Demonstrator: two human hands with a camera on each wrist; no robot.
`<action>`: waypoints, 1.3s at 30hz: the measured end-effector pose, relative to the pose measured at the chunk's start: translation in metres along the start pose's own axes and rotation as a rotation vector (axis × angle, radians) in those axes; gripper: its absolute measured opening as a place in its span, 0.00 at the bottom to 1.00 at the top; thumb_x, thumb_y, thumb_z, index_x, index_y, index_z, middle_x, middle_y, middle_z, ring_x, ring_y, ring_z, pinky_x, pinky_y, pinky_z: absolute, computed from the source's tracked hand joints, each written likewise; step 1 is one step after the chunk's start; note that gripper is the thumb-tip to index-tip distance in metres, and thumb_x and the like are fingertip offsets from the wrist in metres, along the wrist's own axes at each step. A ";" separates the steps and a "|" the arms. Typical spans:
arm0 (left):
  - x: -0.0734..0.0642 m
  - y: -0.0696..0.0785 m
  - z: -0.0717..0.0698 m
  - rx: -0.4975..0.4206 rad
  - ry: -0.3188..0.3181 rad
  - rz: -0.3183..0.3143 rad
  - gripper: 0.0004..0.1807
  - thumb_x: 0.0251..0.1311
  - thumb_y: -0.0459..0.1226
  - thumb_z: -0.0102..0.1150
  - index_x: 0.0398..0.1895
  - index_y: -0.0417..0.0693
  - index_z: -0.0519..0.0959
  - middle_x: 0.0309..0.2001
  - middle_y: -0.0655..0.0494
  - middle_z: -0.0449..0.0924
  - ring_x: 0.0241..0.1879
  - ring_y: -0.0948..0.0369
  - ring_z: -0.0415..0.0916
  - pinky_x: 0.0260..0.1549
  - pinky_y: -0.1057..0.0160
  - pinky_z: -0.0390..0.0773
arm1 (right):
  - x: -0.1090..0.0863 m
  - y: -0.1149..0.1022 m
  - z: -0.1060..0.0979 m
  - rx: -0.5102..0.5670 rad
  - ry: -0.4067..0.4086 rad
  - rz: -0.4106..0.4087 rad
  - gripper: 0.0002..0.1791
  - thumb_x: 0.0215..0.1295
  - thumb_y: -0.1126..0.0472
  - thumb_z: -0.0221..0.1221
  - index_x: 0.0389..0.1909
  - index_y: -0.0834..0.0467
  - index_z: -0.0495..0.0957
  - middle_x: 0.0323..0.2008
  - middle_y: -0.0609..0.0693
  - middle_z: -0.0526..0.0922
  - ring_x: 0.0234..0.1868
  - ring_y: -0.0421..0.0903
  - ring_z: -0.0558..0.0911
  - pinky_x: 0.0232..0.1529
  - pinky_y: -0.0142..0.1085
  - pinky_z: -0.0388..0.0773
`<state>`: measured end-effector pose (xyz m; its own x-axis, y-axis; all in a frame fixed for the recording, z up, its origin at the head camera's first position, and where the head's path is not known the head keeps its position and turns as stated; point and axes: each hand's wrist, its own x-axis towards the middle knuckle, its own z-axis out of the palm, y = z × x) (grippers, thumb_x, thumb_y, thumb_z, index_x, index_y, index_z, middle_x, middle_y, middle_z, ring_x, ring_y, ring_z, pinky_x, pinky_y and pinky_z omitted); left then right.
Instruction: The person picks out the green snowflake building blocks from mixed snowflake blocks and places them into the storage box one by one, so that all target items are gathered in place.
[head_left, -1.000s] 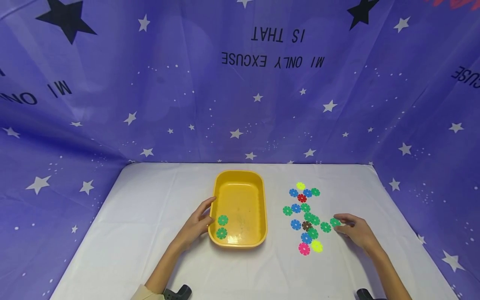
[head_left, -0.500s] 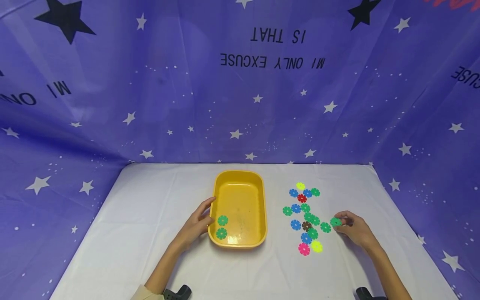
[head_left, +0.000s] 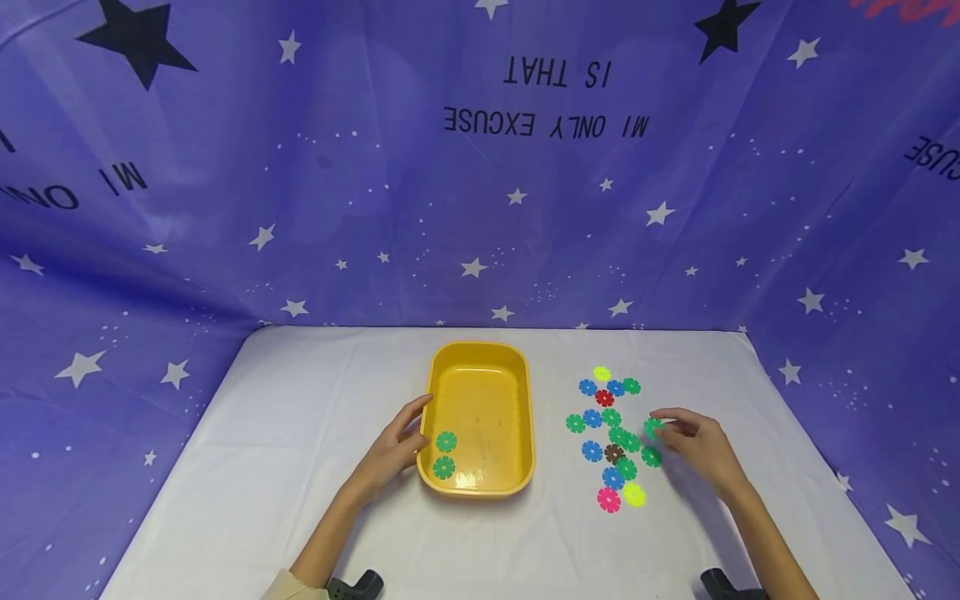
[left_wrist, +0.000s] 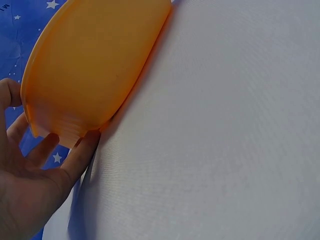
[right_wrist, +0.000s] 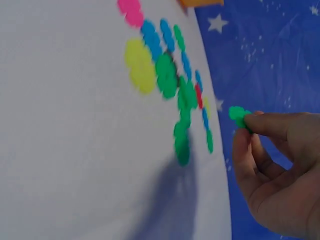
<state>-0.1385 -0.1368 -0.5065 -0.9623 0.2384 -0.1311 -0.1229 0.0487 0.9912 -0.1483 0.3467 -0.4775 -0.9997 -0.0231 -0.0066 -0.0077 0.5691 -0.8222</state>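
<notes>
While the right hand (head_left: 701, 450) pinches a green, notched plastic disc (head_left: 653, 427) above the right edge of a loose cluster of multicoloured, notched plastic discs (head_left: 626, 441), the left hand (head_left: 392, 454), fingers spread apart, touches the left side of a yellow, rounded rectangular plastic tray (head_left: 495, 408). Two flat green discs (head_left: 446, 442) lie inside its near left corner. White tablecloth (head_left: 553, 408) separates tray from cluster and stretches broadly outward to both side edges.
</notes>
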 end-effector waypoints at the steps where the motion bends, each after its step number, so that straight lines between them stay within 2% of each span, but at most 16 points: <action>1: 0.000 0.000 0.000 0.000 0.002 -0.001 0.37 0.63 0.31 0.53 0.76 0.60 0.61 0.78 0.41 0.48 0.69 0.38 0.61 0.52 0.50 0.80 | 0.001 -0.006 0.003 0.020 0.000 -0.013 0.18 0.69 0.63 0.61 0.57 0.66 0.79 0.39 0.60 0.84 0.36 0.52 0.83 0.37 0.34 0.84; 5: 0.000 0.000 0.000 0.005 0.010 -0.004 0.37 0.63 0.31 0.53 0.76 0.60 0.61 0.77 0.41 0.48 0.68 0.38 0.61 0.52 0.50 0.80 | 0.007 -0.028 0.016 0.079 -0.018 -0.072 0.17 0.69 0.66 0.60 0.56 0.67 0.79 0.40 0.65 0.82 0.39 0.59 0.84 0.41 0.37 0.85; 8: 0.000 0.000 0.001 0.008 0.012 -0.002 0.37 0.63 0.31 0.53 0.76 0.60 0.61 0.77 0.41 0.48 0.68 0.38 0.61 0.52 0.49 0.80 | 0.010 -0.047 0.028 0.106 -0.044 -0.124 0.16 0.68 0.68 0.60 0.55 0.66 0.80 0.39 0.66 0.82 0.38 0.62 0.83 0.41 0.39 0.85; 11: 0.000 0.000 0.000 0.012 0.015 0.000 0.37 0.63 0.31 0.53 0.76 0.61 0.61 0.77 0.41 0.48 0.68 0.38 0.61 0.52 0.49 0.80 | 0.015 -0.064 0.042 0.125 -0.076 -0.166 0.16 0.68 0.67 0.61 0.55 0.66 0.81 0.38 0.65 0.82 0.37 0.57 0.84 0.41 0.40 0.85; 15: 0.000 -0.002 0.000 0.019 0.014 -0.002 0.37 0.63 0.32 0.52 0.76 0.61 0.61 0.78 0.41 0.47 0.68 0.38 0.61 0.52 0.50 0.80 | 0.022 -0.084 0.064 0.174 -0.122 -0.168 0.17 0.69 0.67 0.61 0.56 0.66 0.80 0.38 0.61 0.82 0.36 0.50 0.85 0.41 0.37 0.85; 21: 0.000 -0.003 -0.001 0.013 0.014 0.001 0.37 0.63 0.33 0.52 0.76 0.61 0.61 0.77 0.43 0.50 0.67 0.40 0.63 0.52 0.50 0.81 | 0.030 -0.111 0.102 0.268 -0.194 -0.171 0.16 0.68 0.68 0.60 0.56 0.66 0.81 0.39 0.60 0.84 0.38 0.53 0.84 0.43 0.43 0.85; 28: 0.000 -0.003 0.000 0.030 0.021 0.002 0.37 0.63 0.34 0.53 0.76 0.62 0.61 0.77 0.42 0.50 0.67 0.39 0.63 0.51 0.51 0.81 | 0.040 -0.133 0.148 0.346 -0.258 -0.205 0.15 0.66 0.72 0.60 0.53 0.69 0.81 0.37 0.59 0.83 0.41 0.66 0.82 0.44 0.47 0.85; 34: 0.001 -0.004 -0.001 0.044 0.024 0.000 0.37 0.63 0.33 0.52 0.77 0.62 0.60 0.77 0.40 0.48 0.67 0.39 0.64 0.51 0.51 0.81 | 0.045 -0.145 0.182 0.336 -0.298 -0.226 0.15 0.65 0.72 0.61 0.52 0.70 0.80 0.39 0.63 0.84 0.38 0.66 0.83 0.43 0.55 0.83; 39: 0.001 -0.002 0.000 0.031 0.026 -0.013 0.37 0.63 0.32 0.52 0.76 0.64 0.61 0.77 0.42 0.49 0.67 0.40 0.64 0.51 0.51 0.81 | 0.050 -0.153 0.203 0.299 -0.304 -0.207 0.14 0.64 0.72 0.62 0.51 0.68 0.82 0.37 0.60 0.86 0.37 0.63 0.84 0.41 0.47 0.85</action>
<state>-0.1390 -0.1370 -0.5090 -0.9667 0.2122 -0.1429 -0.1282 0.0818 0.9884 -0.1921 0.0915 -0.4677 -0.9255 -0.3761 0.0452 -0.1548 0.2664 -0.9513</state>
